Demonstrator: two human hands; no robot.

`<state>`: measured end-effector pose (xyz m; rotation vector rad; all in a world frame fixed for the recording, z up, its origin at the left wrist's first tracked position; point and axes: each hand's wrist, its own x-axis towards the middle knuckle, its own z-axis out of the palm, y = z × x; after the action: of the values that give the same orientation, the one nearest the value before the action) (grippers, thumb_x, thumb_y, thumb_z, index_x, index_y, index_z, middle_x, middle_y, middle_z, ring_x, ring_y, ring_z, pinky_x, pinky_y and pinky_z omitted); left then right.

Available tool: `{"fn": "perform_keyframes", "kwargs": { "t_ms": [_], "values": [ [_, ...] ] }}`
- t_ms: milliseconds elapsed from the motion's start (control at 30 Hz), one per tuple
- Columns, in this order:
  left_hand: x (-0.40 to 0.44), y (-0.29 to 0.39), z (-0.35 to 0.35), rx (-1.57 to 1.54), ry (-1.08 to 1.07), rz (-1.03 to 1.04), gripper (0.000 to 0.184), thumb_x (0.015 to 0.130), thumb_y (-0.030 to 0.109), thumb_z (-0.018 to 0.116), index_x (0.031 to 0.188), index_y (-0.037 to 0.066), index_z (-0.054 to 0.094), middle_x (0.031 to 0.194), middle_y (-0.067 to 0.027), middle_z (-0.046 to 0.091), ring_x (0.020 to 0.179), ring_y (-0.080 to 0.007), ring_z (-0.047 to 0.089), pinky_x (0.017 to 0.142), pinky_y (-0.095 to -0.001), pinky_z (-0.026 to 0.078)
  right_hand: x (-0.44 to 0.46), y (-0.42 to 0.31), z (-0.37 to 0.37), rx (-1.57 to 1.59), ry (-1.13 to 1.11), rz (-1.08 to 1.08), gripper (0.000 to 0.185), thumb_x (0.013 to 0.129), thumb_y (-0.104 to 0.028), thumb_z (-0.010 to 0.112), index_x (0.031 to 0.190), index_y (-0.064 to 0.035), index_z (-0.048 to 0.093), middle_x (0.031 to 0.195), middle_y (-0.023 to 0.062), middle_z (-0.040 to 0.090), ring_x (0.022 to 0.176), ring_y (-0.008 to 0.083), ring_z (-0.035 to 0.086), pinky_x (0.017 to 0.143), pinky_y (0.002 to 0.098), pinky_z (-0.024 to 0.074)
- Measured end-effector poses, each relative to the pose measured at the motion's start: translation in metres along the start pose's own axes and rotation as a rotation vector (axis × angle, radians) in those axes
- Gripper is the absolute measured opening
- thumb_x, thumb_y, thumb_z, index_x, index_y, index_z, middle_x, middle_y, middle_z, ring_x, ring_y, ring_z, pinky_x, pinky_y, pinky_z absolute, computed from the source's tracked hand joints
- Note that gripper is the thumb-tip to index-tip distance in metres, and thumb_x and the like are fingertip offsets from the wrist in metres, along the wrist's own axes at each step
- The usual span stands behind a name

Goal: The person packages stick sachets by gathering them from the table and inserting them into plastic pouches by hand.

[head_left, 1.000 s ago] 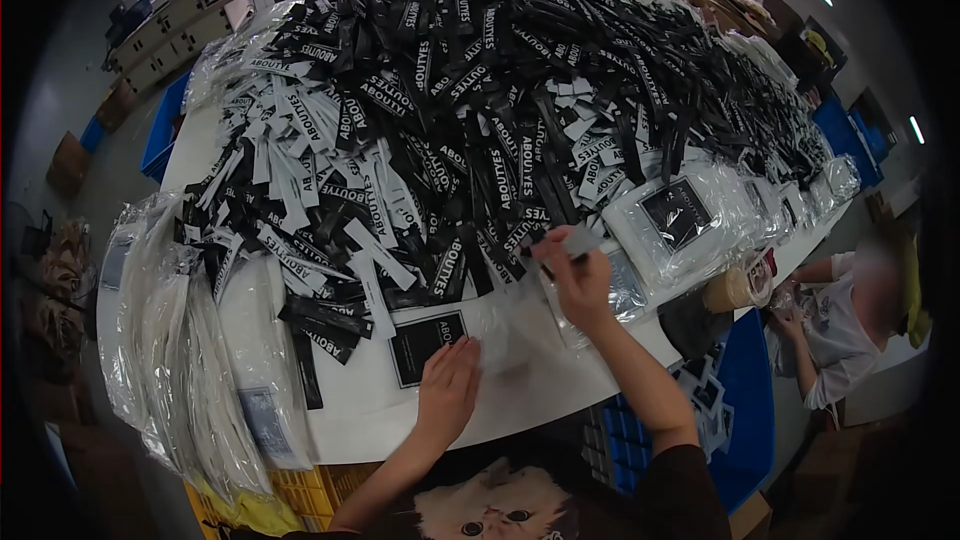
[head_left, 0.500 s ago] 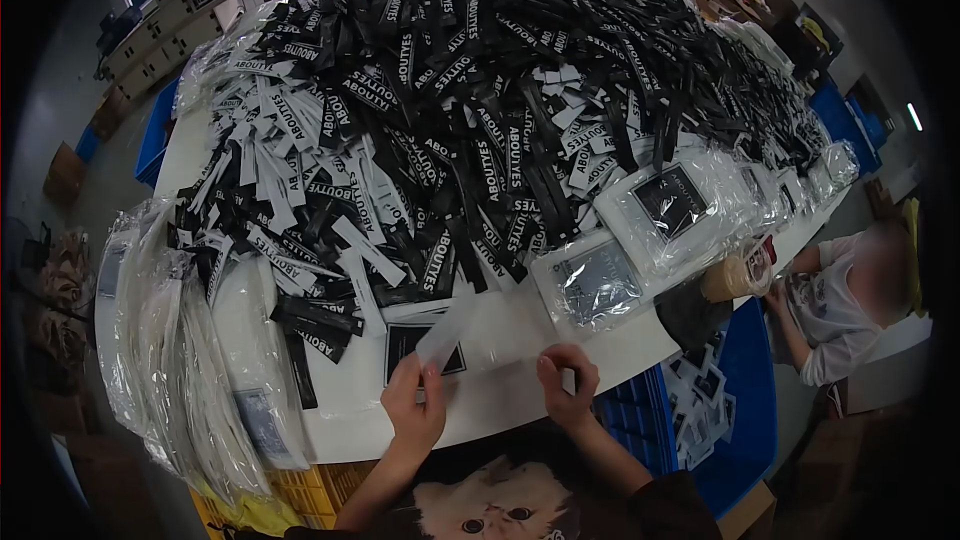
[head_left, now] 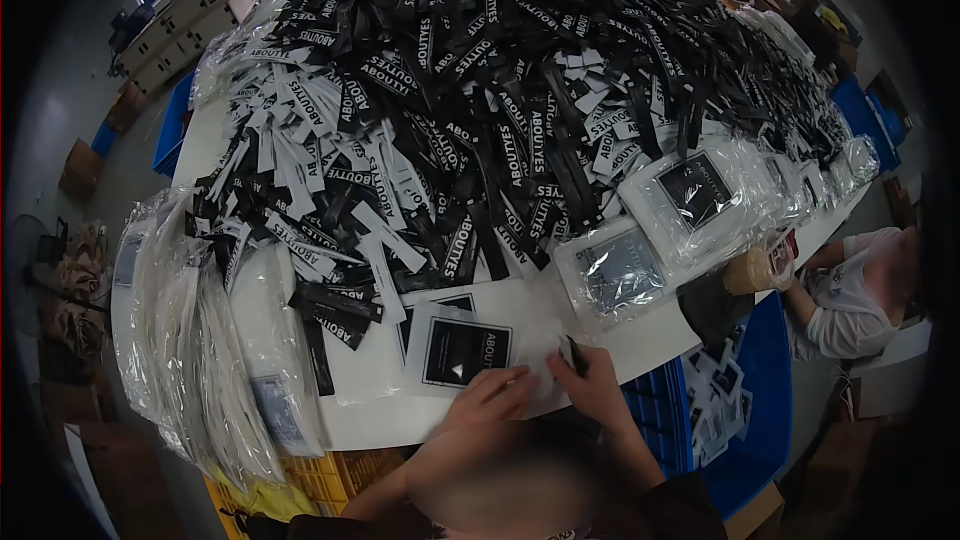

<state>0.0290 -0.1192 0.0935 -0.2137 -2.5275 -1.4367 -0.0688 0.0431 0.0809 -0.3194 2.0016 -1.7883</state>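
Note:
My left hand (head_left: 490,396) lies with its fingers stretched over the lower edge of a translucent bag with a black printed square (head_left: 468,350). Beneath it, a second bag with a black square (head_left: 440,309) partly shows. To the right, my right hand (head_left: 592,382) is closed on a small dark item (head_left: 573,354) at the bag's right end. Ahead of both hands, black and white strips (head_left: 400,110) printed ABOUTYES form a large pile on the white table (head_left: 380,427).
Clear-wrapped bundles (head_left: 200,340) line the left edge; more wrapped packs (head_left: 612,275) lie right of centre. A drink cup (head_left: 750,270) stands near the right edge. Blue crates (head_left: 765,410) and a seated person (head_left: 860,290) are beyond it.
My left hand has moved right and flattened on a bag that now lies over the other one. My right hand, earlier curled near the table edge, now shows a dark item in its fingers.

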Motion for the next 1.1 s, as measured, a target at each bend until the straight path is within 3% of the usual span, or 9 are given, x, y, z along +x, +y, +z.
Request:
{"fn": "perform_keyframes", "kwargs": {
  "t_ms": [67, 133, 433, 500, 600, 833, 900, 1033, 1100],
  "values": [
    [-0.004, -0.004, -0.004, -0.063, -0.061, -0.038, 0.036, 0.079, 0.004, 0.064, 0.114, 0.003, 0.056, 0.108, -0.0114, 0.059, 0.098, -0.0249, 0.059, 0.083, -0.0323, 0.048, -0.001, -0.030, 0.001, -0.345, -0.153, -0.006, 0.013, 0.081, -0.011, 0.062, 0.079, 0.0020, 0.058, 0.062, 0.0134, 0.057, 0.055, 0.0132, 0.052, 0.054, 0.0286, 0.0428],
    [-0.017, -0.016, 0.002, -0.786, 0.010, -0.587, 0.033, 0.083, 0.007, 0.062, 0.114, 0.001, 0.053, 0.101, -0.0115, 0.063, 0.094, -0.0178, 0.062, 0.081, -0.0294, 0.049, -0.004, -0.028, 0.016, -0.331, -0.230, -0.158, 0.013, 0.081, -0.009, 0.062, 0.075, 0.0016, 0.056, 0.061, 0.0107, 0.054, 0.056, 0.0100, 0.051, 0.053, 0.0268, 0.0410],
    [-0.015, -0.008, -0.012, -0.640, 0.176, -0.604, 0.015, 0.083, 0.007, 0.060, 0.095, -0.001, 0.058, 0.085, -0.0097, 0.065, 0.078, -0.0134, 0.064, 0.063, -0.0277, 0.050, -0.005, -0.017, 0.038, -0.179, -0.353, -0.061, 0.018, 0.069, -0.003, 0.068, 0.085, -0.0014, 0.059, 0.072, 0.0077, 0.057, 0.069, 0.0229, 0.059, 0.060, 0.0298, 0.0441],
    [-0.014, -0.007, -0.013, -0.431, 0.169, -0.622, 0.014, 0.080, 0.005, 0.061, 0.092, -0.001, 0.058, 0.083, -0.0109, 0.065, 0.076, -0.0163, 0.065, 0.061, -0.0289, 0.049, -0.012, -0.022, 0.060, -0.296, 0.032, -0.365, 0.027, 0.069, 0.001, 0.065, 0.095, -0.0023, 0.059, 0.076, 0.0087, 0.060, 0.070, 0.0222, 0.060, 0.063, 0.0302, 0.0454],
    [-0.001, 0.008, -0.023, -0.107, 0.108, -0.356, 0.020, 0.066, 0.001, 0.063, 0.085, -0.003, 0.058, 0.084, -0.0169, 0.059, 0.075, -0.0363, 0.059, 0.064, -0.0356, 0.049, -0.012, -0.033, 0.055, -0.554, -0.191, -0.444, 0.038, 0.067, 0.005, 0.062, 0.104, -0.0035, 0.058, 0.080, 0.0109, 0.060, 0.072, 0.0236, 0.061, 0.064, 0.0316, 0.0467],
    [0.000, 0.011, -0.029, 0.099, 0.148, -0.354, 0.024, 0.062, 0.001, 0.066, 0.084, 0.001, 0.057, 0.091, -0.0135, 0.058, 0.083, -0.0342, 0.059, 0.073, -0.0373, 0.047, -0.005, -0.034, 0.042, -0.374, 0.020, -0.499, 0.037, 0.067, 0.007, 0.059, 0.102, -0.0027, 0.059, 0.077, 0.0101, 0.056, 0.068, 0.0192, 0.059, 0.061, 0.0263, 0.0449],
    [0.008, 0.020, -0.032, 0.181, 0.591, -0.154, 0.041, 0.057, 0.004, 0.071, 0.096, 0.004, 0.056, 0.100, -0.0124, 0.056, 0.093, -0.0328, 0.056, 0.086, -0.0413, 0.042, -0.003, -0.032, 0.034, -0.179, -0.119, -0.297, 0.023, 0.072, 0.007, 0.057, 0.094, -0.0016, 0.056, 0.070, 0.0025, 0.054, 0.063, 0.0109, 0.054, 0.058, 0.0227, 0.0418],
    [0.002, 0.005, -0.031, 0.105, 0.221, 0.209, 0.067, 0.056, 0.018, 0.080, 0.113, 0.003, 0.048, 0.117, -0.0158, 0.046, 0.113, -0.0349, 0.044, 0.094, -0.0480, 0.034, -0.009, -0.022, 0.035, 0.112, -0.263, -0.224, 0.017, 0.076, 0.000, 0.060, 0.091, -0.0031, 0.053, 0.074, 0.0007, 0.052, 0.063, 0.0051, 0.046, 0.058, 0.0205, 0.0381],
    [0.012, 0.014, -0.025, 0.092, 0.186, 0.185, 0.076, 0.057, 0.024, 0.081, 0.119, 0.001, 0.045, 0.118, -0.0159, 0.044, 0.113, -0.0344, 0.042, 0.095, -0.0499, 0.033, -0.009, -0.031, 0.028, 0.331, -0.235, 0.077, 0.013, 0.077, -0.001, 0.060, 0.086, -0.0029, 0.050, 0.076, -0.0013, 0.052, 0.065, 0.0044, 0.046, 0.061, 0.0191, 0.0380]
  ]
}}
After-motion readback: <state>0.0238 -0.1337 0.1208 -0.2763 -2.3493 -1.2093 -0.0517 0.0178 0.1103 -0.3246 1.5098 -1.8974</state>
